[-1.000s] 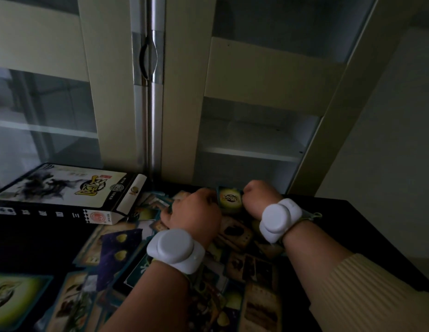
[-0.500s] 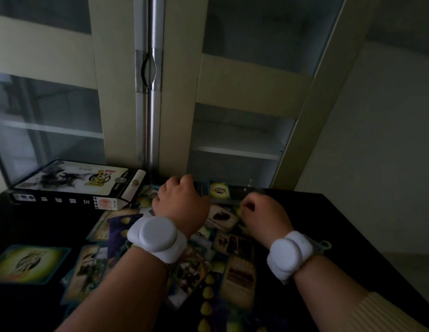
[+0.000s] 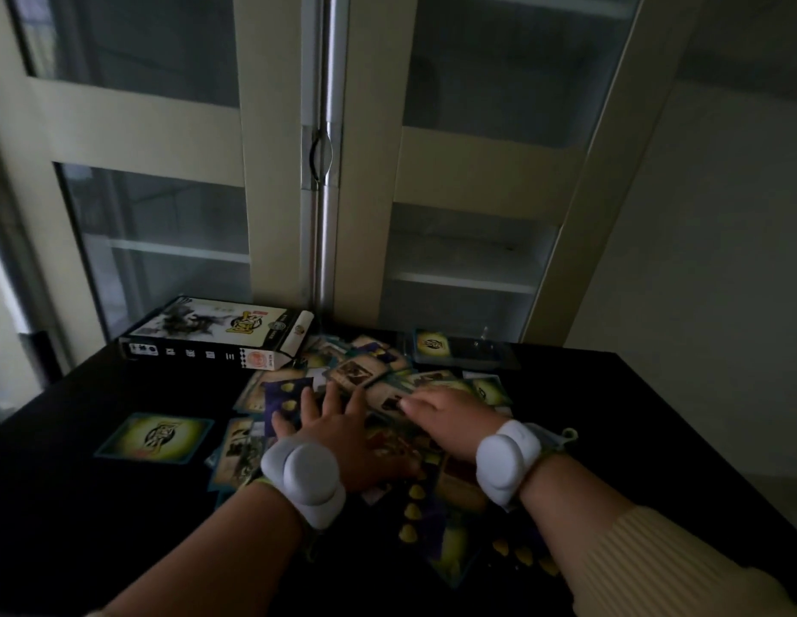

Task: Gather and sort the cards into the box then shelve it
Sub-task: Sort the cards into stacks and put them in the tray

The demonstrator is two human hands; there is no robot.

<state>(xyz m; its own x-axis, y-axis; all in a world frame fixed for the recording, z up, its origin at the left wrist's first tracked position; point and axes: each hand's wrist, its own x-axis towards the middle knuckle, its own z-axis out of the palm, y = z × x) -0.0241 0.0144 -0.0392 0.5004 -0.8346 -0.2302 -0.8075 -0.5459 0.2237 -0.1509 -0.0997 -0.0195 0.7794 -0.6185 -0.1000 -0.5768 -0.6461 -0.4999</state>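
The flat rectangular printed cardboard game box [image 3: 209, 334] lies on the black matte tabletop [image 3: 655, 416] at the far left, just in front of the cream-framed glass-door cabinet [image 3: 294, 126], its long axis running left to right and its white end flap pointing right toward the loose heap of glossy illustrated playing cards [image 3: 365, 376]. That heap sprawls across the middle of the table, cards overlapping at all angles; one green-glowing card [image 3: 156, 437] lies apart to the left, its long side across the view, and a small stack with a green emblem [image 3: 434, 347] sits at the far edge beside a dark clear case. The left hand [image 3: 339, 434] lies flat on the heap, fingers spread and straight, pressing on the cards. The right hand [image 3: 441, 416] rests on the cards with fingers bent forward; whether it pinches a card cannot be told. Half a second ago both hands were curled at the far edge by the green-emblem stack; they have since drawn back toward the person onto the heap, and the left has opened. White rounded plastic wrist devices [image 3: 305, 480] sit on both wrists; a ribbed cream sleeve [image 3: 655, 567] covers the right forearm.
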